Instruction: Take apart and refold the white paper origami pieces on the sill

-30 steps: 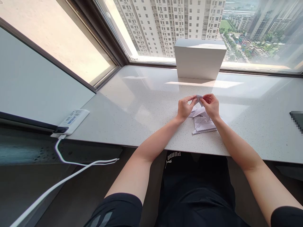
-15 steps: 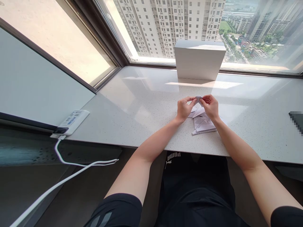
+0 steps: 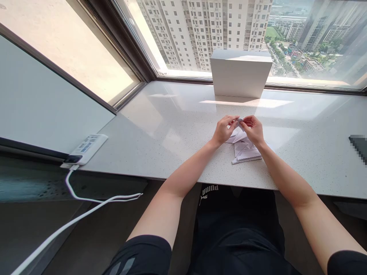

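My left hand (image 3: 223, 129) and my right hand (image 3: 253, 130) come together over the counter, fingers pinched on a small folded piece of paper (image 3: 240, 121). It looks greyish, and the fingertips cover much of it. Just below and behind my hands lies a loose pile of folded white papers (image 3: 247, 152), several of them with creases and pointed corners. My right wrist hides part of the pile's right side.
The speckled white counter (image 3: 160, 133) runs along the window. A white box (image 3: 241, 76) stands upright at the back. At the left edge lies a white power strip (image 3: 86, 149) with a white cable (image 3: 77, 218) hanging down. A dark pixelated object (image 3: 359, 147) is at the far right.
My fingers have shifted slightly on the folded paper, now covering more of it. The left hand has turned a little and the left fingers reach further over the top. The pile looks the same.
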`<state>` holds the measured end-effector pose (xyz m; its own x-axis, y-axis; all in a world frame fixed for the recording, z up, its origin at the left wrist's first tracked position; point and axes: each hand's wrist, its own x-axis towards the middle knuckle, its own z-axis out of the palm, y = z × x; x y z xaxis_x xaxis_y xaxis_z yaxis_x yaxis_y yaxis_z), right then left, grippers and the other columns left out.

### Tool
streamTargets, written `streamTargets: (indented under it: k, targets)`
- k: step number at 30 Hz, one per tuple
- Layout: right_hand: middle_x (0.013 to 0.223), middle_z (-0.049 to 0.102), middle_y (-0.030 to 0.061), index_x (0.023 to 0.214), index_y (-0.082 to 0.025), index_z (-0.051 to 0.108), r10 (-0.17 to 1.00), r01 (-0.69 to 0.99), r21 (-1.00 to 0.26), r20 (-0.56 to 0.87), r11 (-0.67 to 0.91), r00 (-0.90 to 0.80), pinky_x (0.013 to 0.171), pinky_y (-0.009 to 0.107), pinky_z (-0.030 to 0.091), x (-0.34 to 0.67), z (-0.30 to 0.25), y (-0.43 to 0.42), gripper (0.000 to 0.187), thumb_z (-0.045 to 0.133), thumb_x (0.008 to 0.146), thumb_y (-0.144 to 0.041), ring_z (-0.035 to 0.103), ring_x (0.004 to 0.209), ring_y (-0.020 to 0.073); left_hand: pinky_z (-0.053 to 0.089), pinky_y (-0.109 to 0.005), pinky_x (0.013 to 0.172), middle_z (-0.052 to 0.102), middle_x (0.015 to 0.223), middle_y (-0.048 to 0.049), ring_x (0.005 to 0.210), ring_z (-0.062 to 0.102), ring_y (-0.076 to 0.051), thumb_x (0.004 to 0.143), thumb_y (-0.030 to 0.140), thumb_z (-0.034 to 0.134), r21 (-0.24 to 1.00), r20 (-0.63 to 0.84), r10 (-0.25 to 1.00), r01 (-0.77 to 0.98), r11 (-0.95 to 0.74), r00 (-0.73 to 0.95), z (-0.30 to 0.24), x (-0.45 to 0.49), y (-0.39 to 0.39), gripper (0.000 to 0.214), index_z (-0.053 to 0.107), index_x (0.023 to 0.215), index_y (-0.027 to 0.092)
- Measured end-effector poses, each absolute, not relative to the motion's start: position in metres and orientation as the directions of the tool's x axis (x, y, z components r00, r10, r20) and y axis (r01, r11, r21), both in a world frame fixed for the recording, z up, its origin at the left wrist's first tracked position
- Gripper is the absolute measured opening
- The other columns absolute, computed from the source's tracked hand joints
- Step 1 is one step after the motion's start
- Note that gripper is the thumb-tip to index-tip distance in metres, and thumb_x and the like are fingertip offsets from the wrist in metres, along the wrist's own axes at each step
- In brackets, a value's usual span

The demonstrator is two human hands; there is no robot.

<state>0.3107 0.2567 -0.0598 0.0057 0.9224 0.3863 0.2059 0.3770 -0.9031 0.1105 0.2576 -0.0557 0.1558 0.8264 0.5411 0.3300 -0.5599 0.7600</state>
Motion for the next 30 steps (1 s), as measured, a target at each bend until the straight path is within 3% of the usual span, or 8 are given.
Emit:
streamTargets:
  k: [5, 11, 15, 30]
  targets:
    - [0.111, 0.087, 0.0069, 0.114, -0.032, 0.074, 0.914, 0.245, -0.883, 0.406, 0.399, -0.026, 0.097, 0.05, 0.071, 0.3094, -0.0571, 0.2535, 0.05, 0.087, 0.1, -0.078, 0.083, 0.102, 0.0283, 0.074, -0.041, 0.102, 0.092, 0.126, -0.0127, 0.113, 0.088, -0.026, 0.115, 0.043, 0.084, 0.807, 0.505, 0.856, 0.291, -0.514, 0.111, -0.0511, 0.1116, 0.2545, 0.022, 0.094, 0.124, 0.026]
    - [0.12, 0.088, 0.0081, 0.12, -0.034, 0.079, 0.876, 0.324, -0.819, 0.476, 0.474, -0.079, 0.098, 0.05, 0.07, 0.309, -0.051, 0.2488, 0.039, 0.074, 0.112, -0.071, 0.083, 0.109, 0.0297, 0.073, -0.037, 0.093, 0.093, 0.119, -0.0099, 0.099, 0.089, -0.023, 0.115, 0.046, 0.085, 0.868, 0.428, 0.899, 0.234, -0.437, 0.089, -0.0504, 0.113, 0.2557, 0.024, 0.088, 0.126, 0.025]
    - [0.119, 0.087, 0.0083, 0.126, -0.033, 0.082, 0.88, 0.31, -0.827, 0.468, 0.469, -0.082, 0.093, 0.048, 0.07, 0.3102, -0.0509, 0.2493, 0.039, 0.075, 0.111, -0.069, 0.082, 0.1, 0.0281, 0.072, -0.034, 0.09, 0.092, 0.118, -0.0092, 0.098, 0.089, -0.022, 0.115, 0.046, 0.084, 0.879, 0.416, 0.901, 0.201, -0.433, 0.12, -0.0511, 0.1121, 0.2564, 0.021, 0.086, 0.121, 0.025]
    - [0.112, 0.088, 0.0083, 0.113, -0.03, 0.079, 0.91, 0.276, -0.868, 0.407, 0.414, -0.084, 0.092, 0.048, 0.069, 0.3115, -0.0534, 0.2529, 0.04, 0.081, 0.104, -0.069, 0.083, 0.096, 0.0279, 0.071, -0.034, 0.091, 0.091, 0.115, -0.0093, 0.099, 0.088, -0.022, 0.11, 0.044, 0.086, 0.899, 0.371, 0.912, 0.179, -0.4, 0.176, -0.0507, 0.1097, 0.2591, 0.022, 0.084, 0.115, 0.023]
